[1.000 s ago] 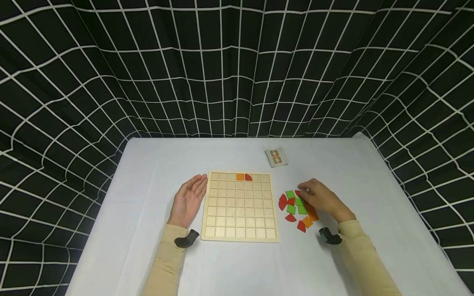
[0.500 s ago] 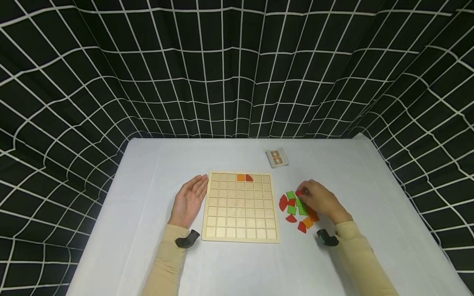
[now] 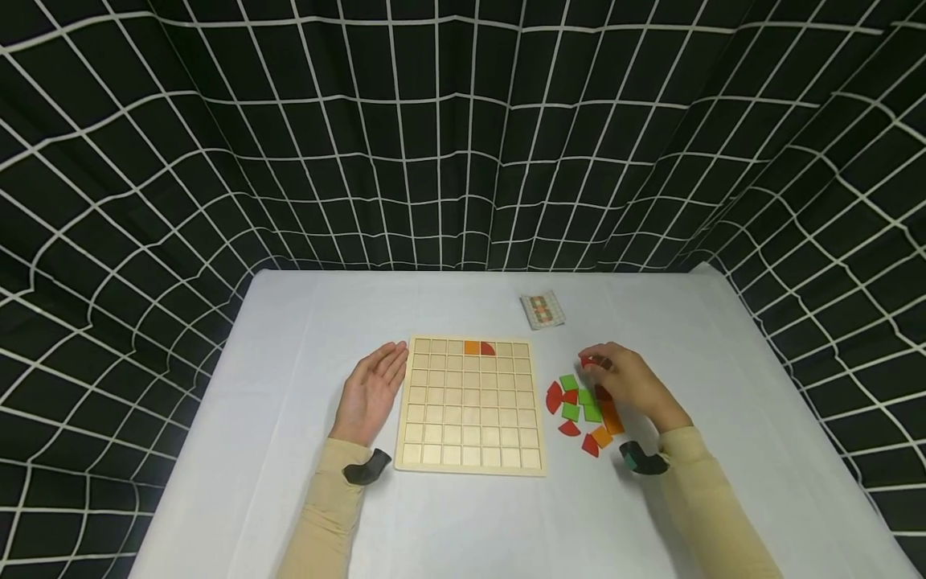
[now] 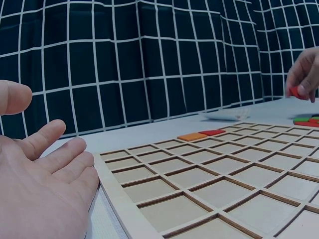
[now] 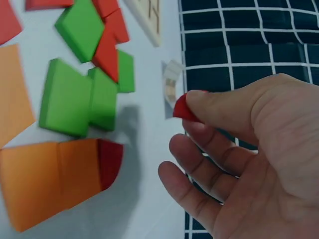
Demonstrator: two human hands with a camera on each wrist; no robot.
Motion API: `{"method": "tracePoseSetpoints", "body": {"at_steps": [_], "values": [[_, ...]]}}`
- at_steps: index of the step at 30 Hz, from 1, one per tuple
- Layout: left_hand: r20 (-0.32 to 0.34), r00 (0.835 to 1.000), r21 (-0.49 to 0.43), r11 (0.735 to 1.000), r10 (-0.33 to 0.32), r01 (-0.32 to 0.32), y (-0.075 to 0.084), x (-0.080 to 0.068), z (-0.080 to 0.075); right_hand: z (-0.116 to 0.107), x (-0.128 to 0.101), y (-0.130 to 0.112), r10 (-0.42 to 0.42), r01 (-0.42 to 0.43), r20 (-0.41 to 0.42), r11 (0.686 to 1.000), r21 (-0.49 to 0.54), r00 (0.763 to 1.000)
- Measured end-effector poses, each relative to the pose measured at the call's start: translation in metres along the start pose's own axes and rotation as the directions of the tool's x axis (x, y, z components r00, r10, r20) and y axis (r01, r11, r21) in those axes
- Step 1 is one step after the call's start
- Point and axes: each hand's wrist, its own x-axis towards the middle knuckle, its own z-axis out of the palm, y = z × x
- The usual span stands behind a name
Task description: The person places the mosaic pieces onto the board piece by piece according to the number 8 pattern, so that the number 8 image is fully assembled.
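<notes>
The right hand [image 3: 631, 382] pinches 1 red piece [image 5: 180, 107]; slackened pressure could drop it. The left hand [image 3: 367, 398], fingers extended just left of the board [image 3: 470, 416], could nudge it.

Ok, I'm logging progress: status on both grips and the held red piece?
Left grip: fingers extended beside the board. Right grip: pinching red piece above the table. Nothing visible between red piece and board.

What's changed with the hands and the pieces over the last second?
The right hand, earlier down at the loose pieces, has risen, lifting a pinched red piece clear of them. The left hand stays open beside the board; the orange square and red quarter-circle in its far row are unmoved.
</notes>
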Motion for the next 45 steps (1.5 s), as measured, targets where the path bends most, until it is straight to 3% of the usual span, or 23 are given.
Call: {"method": "tracePoseSetpoints", "body": {"at_steps": [13,21,35,45], "values": [[0.004,1.000,0.005,1.000,0.005,-0.005,-0.001,0.000,-0.001,-0.005,0.003,-0.025,0.016,-0.015,-0.021,0.999,0.052,1.000],[0.003,1.000,0.010,1.000,0.003,-0.003,0.000,-0.002,-0.001,-0.008,0.005,-0.035,-0.069,0.072,-0.098,0.997,0.027,0.993],[0.019,1.000,-0.007,1.000,0.001,-0.001,0.002,-0.001,-0.004,-0.009,0.012,-0.058,-0.096,0.101,-0.061,0.992,0.072,0.993],[0.010,1.000,-0.010,1.000,-0.007,0.007,0.002,-0.003,-0.001,-0.007,0.022,-0.079,-0.165,0.170,-0.060,0.982,0.079,0.984]]}}
